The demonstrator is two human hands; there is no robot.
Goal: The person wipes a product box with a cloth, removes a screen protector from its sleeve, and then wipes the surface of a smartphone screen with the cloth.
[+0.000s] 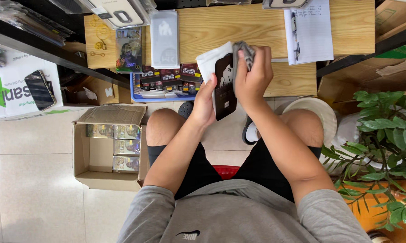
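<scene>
up over the person's bare knees, the left hand [206, 101] grips a dark phone [224, 87] by its lower edge, fingers curled around the side, with a white sleeve or wrapper [210, 60] held behind it. the right hand [253, 74] has its fingers pinched together on a grey cloth [243, 50], pressed against the phone's upper right part. just beyond the hands lies a wooden desk [239, 27] with a lined notepad [308, 31] and a pen on it, plus a blue tray [164, 95] of small boxes at its near edge. on the tiled floor to the left sits an open cardboard box [108, 150] holding packaged items; a leafy plant [383, 135] stands to the right.
</scene>
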